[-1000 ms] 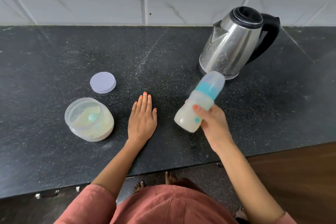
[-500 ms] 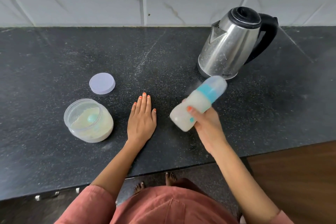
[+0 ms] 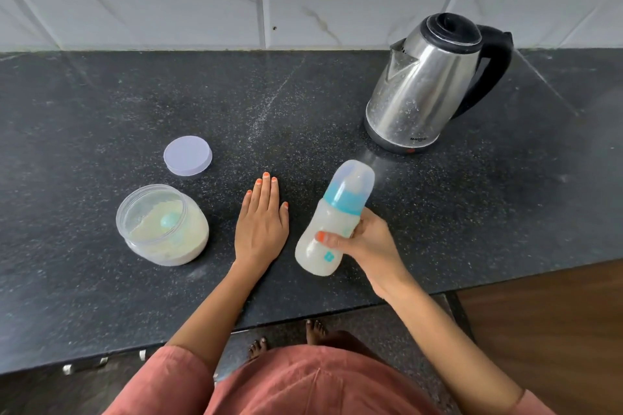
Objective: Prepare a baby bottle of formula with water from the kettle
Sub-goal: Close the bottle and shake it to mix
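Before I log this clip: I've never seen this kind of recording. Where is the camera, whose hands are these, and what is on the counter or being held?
There is no machine here: a person works with two bare hands. Every picture comes from one wide-angle camera worn on the person's head, looking forward and down, so you see the arms from above.

On the dark counter stand a steel kettle with its top closed and an open jar of pale powder with a teal scoop inside. The jar's round lid lies apart, just beyond it.

The left hand rests flat on the counter, fingers straight, holding nothing. The right hand grips the baby bottle round its lower body. The bottle is tilted, capped, and holds a milky liquid.
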Action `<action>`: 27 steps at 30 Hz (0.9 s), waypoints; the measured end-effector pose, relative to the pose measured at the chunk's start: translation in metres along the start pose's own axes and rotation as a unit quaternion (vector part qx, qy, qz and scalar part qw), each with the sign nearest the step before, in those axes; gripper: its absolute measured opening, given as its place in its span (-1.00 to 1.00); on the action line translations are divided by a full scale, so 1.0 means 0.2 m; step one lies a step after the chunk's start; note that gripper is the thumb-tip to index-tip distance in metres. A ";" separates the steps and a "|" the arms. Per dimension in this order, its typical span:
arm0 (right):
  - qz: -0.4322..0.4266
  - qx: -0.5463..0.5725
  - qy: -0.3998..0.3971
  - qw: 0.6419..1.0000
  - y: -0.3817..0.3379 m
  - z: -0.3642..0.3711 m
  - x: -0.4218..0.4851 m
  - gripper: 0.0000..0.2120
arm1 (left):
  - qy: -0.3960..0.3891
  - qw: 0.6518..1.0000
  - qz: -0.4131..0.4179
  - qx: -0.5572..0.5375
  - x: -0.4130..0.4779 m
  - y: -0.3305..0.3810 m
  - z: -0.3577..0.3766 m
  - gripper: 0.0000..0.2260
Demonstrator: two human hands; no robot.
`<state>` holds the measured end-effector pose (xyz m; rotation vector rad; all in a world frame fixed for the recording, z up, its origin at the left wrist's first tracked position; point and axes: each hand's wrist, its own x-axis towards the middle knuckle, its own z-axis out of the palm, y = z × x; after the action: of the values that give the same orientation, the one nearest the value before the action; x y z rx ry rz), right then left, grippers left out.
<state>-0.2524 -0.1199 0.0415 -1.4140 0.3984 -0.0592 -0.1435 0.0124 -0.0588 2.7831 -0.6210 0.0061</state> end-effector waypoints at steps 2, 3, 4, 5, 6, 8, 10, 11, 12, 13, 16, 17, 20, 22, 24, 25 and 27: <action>-0.007 0.081 0.048 0.996 -0.04 -0.03 0.04 -0.65 | -0.001 1.000 -0.002 -0.008 0.00 0.00 0.00 -0.53; -0.012 0.137 0.080 0.987 -0.05 -0.06 0.06 -0.64 | -0.002 1.000 -0.002 -0.010 0.00 0.00 0.00 -0.53; -0.018 0.180 0.106 0.978 -0.07 -0.07 0.09 -0.63 | -0.003 1.000 -0.002 -0.010 0.00 0.00 0.00 -0.53; -0.020 0.196 0.118 0.973 -0.07 -0.08 0.09 -0.62 | -0.003 1.000 -0.003 -0.010 0.00 0.01 0.00 -0.53; -0.013 0.179 0.114 0.977 -0.06 -0.08 0.09 -0.63 | -0.003 1.000 -0.003 -0.011 0.00 0.01 0.00 -0.53; 0.017 0.071 0.060 0.996 -0.03 -0.05 0.04 -0.68 | -0.004 1.000 -0.002 -0.008 0.00 0.00 -0.01 -0.53; 0.030 -0.022 0.005 0.999 -0.01 -0.05 -0.01 -0.69 | -0.005 1.000 -0.002 -0.004 0.00 0.00 -0.01 -0.53; 0.026 -0.017 0.008 0.999 -0.02 -0.06 -0.01 -0.68 | -0.006 1.000 -0.003 -0.004 0.00 0.00 -0.01 -0.53; 0.020 0.024 0.025 0.999 -0.03 -0.07 0.00 -0.66 | -0.007 1.000 -0.003 -0.005 0.00 0.01 -0.01 -0.53; 0.013 0.082 0.052 0.995 -0.05 -0.09 0.02 -0.66 | -0.008 1.000 -0.003 -0.006 0.00 0.01 -0.01 -0.53; -0.026 0.161 0.116 0.980 -0.09 -0.10 0.06 -0.67 | -0.009 1.000 -0.002 -0.008 0.00 0.01 -0.01 -0.53; -0.031 0.130 0.108 0.985 -0.08 -0.08 0.05 -0.68 | -0.008 1.000 -0.003 -0.008 0.00 0.00 -0.01 -0.53; -0.004 -0.029 0.002 1.000 -0.01 0.00 -0.04 -0.67 | -0.006 1.000 -0.003 -0.006 0.00 0.00 -0.01 -0.53; 0.007 -0.043 -0.026 0.999 0.01 0.00 -0.05 -0.68 | -0.005 1.000 -0.003 -0.008 0.00 0.01 -0.01 -0.53; 0.015 0.066 0.015 0.998 -0.02 -0.01 -0.01 -0.72 | -0.005 1.000 -0.002 -0.011 0.00 0.01 -0.01 -0.53; 0.016 0.136 0.048 0.989 -0.04 -0.02 0.03 -0.72 | -0.005 1.000 -0.002 -0.012 0.00 0.01 -0.01 -0.53; 0.005 0.224 0.085 0.971 -0.05 -0.03 0.07 -0.73 | -0.006 1.000 -0.003 -0.010 0.00 0.01 -0.01 -0.53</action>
<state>-0.2406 -0.1315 0.0465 -0.9620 0.4991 -0.2496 -0.1439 0.0115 -0.0570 2.7682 -0.6134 -0.0170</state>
